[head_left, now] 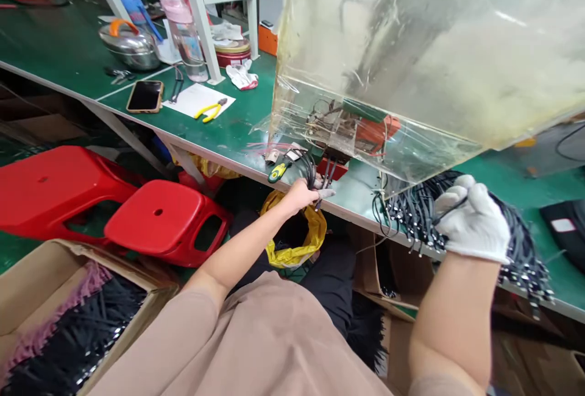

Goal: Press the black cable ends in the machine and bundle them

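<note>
My left hand [307, 192] is bare and closed around a small bunch of black cables [309, 167] at the green bench's front edge, beside a green-and-yellow-handled tool [278, 172]. My right hand [473, 219] wears a white glove and pinches one thin black cable out of a large pile of black cables with metal ends [521, 250] lying on the bench. Between the hands, a clear plastic shield [411, 55] covers a fixture with red and green parts [361, 128].
On the green bench [68, 49] lie a phone [145, 96], yellow pliers on paper [209, 109], a metal kettle [130, 45], a pink-lidded bottle [185, 33] and a red tin. Two red stools [164, 219] and cardboard boxes of black cables [73, 323] stand below; a yellow bag [297, 243] hangs there.
</note>
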`<move>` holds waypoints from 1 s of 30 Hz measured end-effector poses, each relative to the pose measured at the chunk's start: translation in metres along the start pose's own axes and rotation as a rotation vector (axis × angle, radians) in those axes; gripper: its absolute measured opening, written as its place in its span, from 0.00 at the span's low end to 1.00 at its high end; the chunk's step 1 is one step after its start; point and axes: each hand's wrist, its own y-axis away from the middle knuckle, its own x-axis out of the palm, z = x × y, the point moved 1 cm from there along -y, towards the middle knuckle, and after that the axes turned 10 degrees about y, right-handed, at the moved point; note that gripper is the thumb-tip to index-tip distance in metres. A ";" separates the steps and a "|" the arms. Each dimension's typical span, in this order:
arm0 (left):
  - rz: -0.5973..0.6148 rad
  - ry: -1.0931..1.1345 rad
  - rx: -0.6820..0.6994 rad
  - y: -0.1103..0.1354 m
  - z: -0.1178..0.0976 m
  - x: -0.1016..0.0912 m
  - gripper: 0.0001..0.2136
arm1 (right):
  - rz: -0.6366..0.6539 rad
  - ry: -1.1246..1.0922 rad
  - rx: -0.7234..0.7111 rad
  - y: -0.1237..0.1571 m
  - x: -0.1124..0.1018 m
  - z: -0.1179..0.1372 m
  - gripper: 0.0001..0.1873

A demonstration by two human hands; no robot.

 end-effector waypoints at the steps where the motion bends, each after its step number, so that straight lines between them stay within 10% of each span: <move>1: 0.056 0.004 -0.045 0.002 0.001 0.002 0.21 | 0.061 -0.064 0.014 0.006 -0.001 -0.003 0.05; 15: 0.108 0.016 -0.069 0.032 0.001 0.011 0.22 | 0.143 -0.280 0.323 0.065 0.016 -0.012 0.16; 25: 0.104 0.102 -0.087 0.041 -0.005 0.007 0.23 | 0.180 0.056 0.114 0.102 0.046 0.005 0.16; 30: 0.110 0.139 -0.051 0.092 -0.029 -0.017 0.24 | 0.339 0.159 -0.007 0.127 0.057 0.001 0.09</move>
